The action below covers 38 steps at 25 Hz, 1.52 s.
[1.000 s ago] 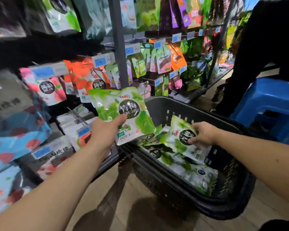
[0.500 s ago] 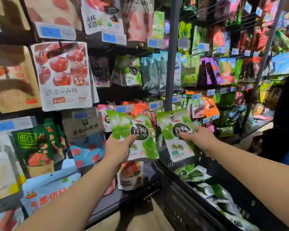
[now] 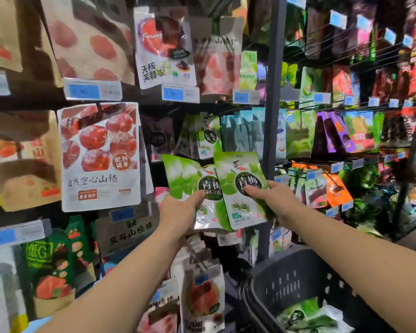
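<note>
Two green and white snack pouches with a black round label are held up side by side before the shelf. My left hand (image 3: 180, 210) grips the left pouch (image 3: 190, 179) at its lower part. My right hand (image 3: 271, 198) pinches the right pouch (image 3: 238, 188), thumb on its black label; this pouch overlaps the left one's right edge. More pouches of the same kind (image 3: 305, 316) lie in the black plastic basket (image 3: 296, 280) at the lower right.
Rows of snack bags hang on pegs with blue price tags, among them a large white bag with red fruit (image 3: 99, 157). A grey upright post (image 3: 273, 116) divides the rack. Similar green pouches (image 3: 208, 138) hang just behind the held ones.
Both hands have risen from basket height to the shelf. The right hand lifted a pouch out of the basket and brought it next to the left one; the two now overlap.
</note>
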Motion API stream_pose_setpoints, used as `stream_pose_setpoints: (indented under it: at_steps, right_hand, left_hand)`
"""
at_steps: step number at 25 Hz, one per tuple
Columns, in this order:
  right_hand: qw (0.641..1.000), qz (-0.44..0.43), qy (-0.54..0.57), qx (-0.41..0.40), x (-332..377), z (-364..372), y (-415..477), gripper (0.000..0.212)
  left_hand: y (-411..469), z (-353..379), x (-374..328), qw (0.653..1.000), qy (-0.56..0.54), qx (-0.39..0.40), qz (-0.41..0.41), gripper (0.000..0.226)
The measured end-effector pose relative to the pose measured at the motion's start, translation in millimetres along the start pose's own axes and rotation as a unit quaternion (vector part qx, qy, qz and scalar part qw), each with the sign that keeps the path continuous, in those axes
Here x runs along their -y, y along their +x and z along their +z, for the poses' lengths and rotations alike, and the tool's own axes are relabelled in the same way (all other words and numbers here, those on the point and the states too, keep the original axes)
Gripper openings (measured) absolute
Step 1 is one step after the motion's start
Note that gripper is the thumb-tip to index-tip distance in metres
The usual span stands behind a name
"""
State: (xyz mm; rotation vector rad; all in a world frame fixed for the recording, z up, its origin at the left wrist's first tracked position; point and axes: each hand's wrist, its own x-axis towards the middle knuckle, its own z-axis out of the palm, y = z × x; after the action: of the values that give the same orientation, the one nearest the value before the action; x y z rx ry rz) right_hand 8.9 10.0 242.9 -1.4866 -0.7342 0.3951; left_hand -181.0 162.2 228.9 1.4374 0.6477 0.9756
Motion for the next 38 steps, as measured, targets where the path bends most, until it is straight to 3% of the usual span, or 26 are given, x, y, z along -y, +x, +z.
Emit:
stream_pose_setpoints:
  at_steps: [3, 5, 7, 15, 20, 33, 38]
  right_hand:
    - [1.0, -0.02, 0.012, 0.007, 9, -7, 23, 0.04]
    - [0.999, -0.028, 0.019, 0.007, 13, -10, 37, 0.036]
    - [0.999, -0.041, 0.028, 0.003, 16, -14, 53, 0.032]
    - [0.996, -0.086, 0.032, 0.021, 39, -11, 122, 0.065]
    - [0.991, -0.113, 0.066, -0.008, 57, -21, 148, 0.027]
    - [0.989, -0.137, 0.03, -0.036, 80, -23, 170, 0.035]
    - [0.994, -0.106, -0.005, -0.035, 86, -20, 172, 0.036]
  left_hand:
    - [15, 21, -14, 1.0, -0.009, 0.007, -0.009, 0.036]
    - [22, 35, -23, 1.0, -0.021, 0.015, -0.013, 0.05]
    - [29, 45, -27, 0.999, -0.042, 0.016, -0.006, 0.048]
    - [84, 68, -22, 0.998, -0.05, -0.011, 0.029, 0.027]
    - [111, 70, -18, 0.993, -0.048, -0.065, 0.084, 0.007]
    - [133, 74, -29, 0.982, -0.061, -0.083, 0.157, 0.006]
    - [136, 73, -25, 0.98, -0.076, -0.092, 0.16, 0.009]
